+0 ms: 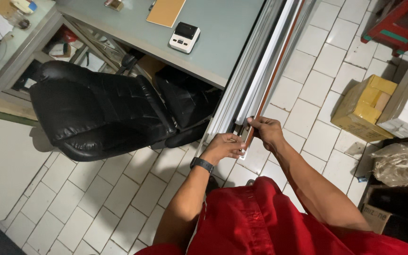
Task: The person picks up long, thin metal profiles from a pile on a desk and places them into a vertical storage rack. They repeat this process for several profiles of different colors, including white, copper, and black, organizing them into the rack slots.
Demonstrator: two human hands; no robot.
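red garment at the bottom edge, both bare forearms reach up and away from it; left hand [224,147], black watch [201,164] on the wrist, is clenched on the near end of the white strips [242,89], fingers curled round a small part there i cannot make out; right hand [266,131] just beside it, almost touching, grip pinched on the near end of the thin red-brown strip [276,75]; both grips sit at the same near end, right hand a shade farther up and to the right; the bundle's long axis runs straight away from the hands, up and slightly right, leaning along the right edge of the bench [223,42] toward the top of the view; the near end is over the white tiled floor [308,118], whether it rests on the tiles is hidden by the hands; left of the hands a black office chair [100,113] tucked at the bench's near edge; right, on the floor, a yellow carton [365,107], shut, contents hidden, a crumpled plastic bag [402,163] and an open brown box [378,217] near the right edge, inside too dark to tell; farther, on the bench, a small white device [184,37] and an orange notebook [166,12] by the far edge; red stool [395,23] in the top right corner
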